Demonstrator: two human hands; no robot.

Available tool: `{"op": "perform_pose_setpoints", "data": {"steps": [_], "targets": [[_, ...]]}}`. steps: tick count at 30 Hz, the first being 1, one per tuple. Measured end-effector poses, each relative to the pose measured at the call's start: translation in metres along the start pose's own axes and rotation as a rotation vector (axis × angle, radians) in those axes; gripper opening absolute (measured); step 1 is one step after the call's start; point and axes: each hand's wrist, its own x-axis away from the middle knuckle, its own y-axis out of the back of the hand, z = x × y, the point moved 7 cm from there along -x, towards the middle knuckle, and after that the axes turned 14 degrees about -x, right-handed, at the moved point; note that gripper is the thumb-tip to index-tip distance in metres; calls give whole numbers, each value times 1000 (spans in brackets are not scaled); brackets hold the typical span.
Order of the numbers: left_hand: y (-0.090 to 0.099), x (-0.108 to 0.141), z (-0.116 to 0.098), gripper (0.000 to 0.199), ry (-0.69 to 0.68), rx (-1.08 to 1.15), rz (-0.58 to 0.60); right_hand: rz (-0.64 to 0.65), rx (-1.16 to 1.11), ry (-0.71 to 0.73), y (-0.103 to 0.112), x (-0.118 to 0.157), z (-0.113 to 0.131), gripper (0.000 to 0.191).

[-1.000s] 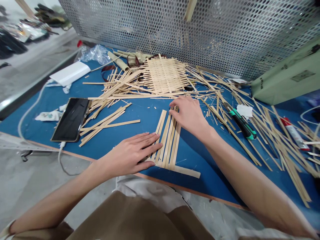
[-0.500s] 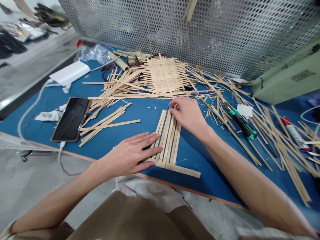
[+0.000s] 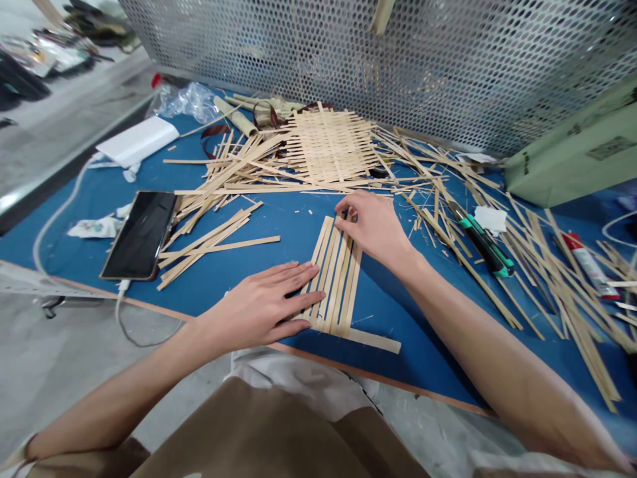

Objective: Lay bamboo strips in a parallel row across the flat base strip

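Note:
Several flat bamboo strips [image 3: 332,279] lie side by side on the blue table, pointing away from me. Their near ends meet a crosswise strip [image 3: 374,339] close to the table's front edge. My left hand [image 3: 271,302] rests flat with its fingers spread, fingertips on the left strips. At the far ends of the strips, my right hand [image 3: 373,226] is closed in a pinch on a strip, thumb and index finger together. Behind the hands lies a woven bamboo mat [image 3: 331,146] with loose strip ends around it.
On the left are a phone [image 3: 140,234] with a cable and a white box [image 3: 137,141]. Loose strips [image 3: 567,285], a green-black cutter [image 3: 482,240] and a red-white tube [image 3: 590,265] lie right. A green bag [image 3: 572,153] and perforated metal panel [image 3: 423,66] stand behind.
The view has shifted slightly. Both hands keep nearly the same places, the left flat on the strips and the right pinching at their far ends.

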Motion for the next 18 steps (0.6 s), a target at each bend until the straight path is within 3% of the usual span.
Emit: {"op": "perform_pose_setpoints", "data": {"steps": [9,18], "targets": [[4,0,-2,42,-14,-50,-58,-88,38,45,0,3,6,12],[0,1,-2,45,-17,-79,-48,-6,73,141,-21,9,18,20]]}}
